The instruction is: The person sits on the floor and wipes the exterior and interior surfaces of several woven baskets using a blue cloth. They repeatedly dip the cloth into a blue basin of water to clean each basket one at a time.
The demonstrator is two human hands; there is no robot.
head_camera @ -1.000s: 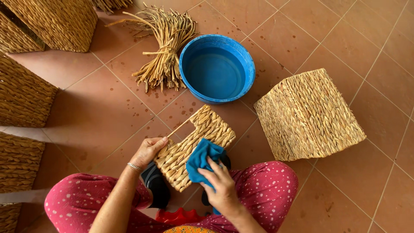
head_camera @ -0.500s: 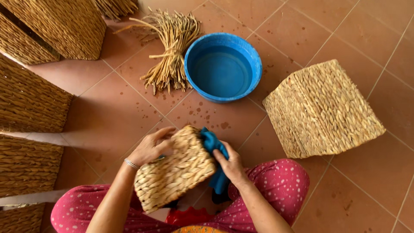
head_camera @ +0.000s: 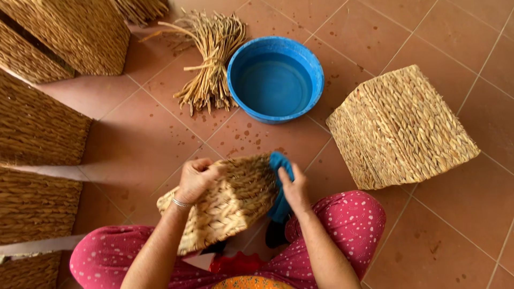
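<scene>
A small woven straw basket (head_camera: 227,206) rests tilted over my lap, its bottom turned up towards the camera. My left hand (head_camera: 197,177) grips its upper left edge. Against the basket's right side my right hand (head_camera: 294,188) presses a blue cloth (head_camera: 280,182). My knees in red dotted trousers (head_camera: 348,225) show below the basket.
A blue basin of water (head_camera: 276,79) stands on the tiled floor ahead, with a bundle of dry straw stalks (head_camera: 211,53) to its left. A larger woven basket (head_camera: 399,126) lies at the right. Several more woven baskets (head_camera: 43,126) line the left side.
The basket has been turned over from showing its open inside to showing its bottom. My right hand with the cloth has moved from the inside to the basket's right side.
</scene>
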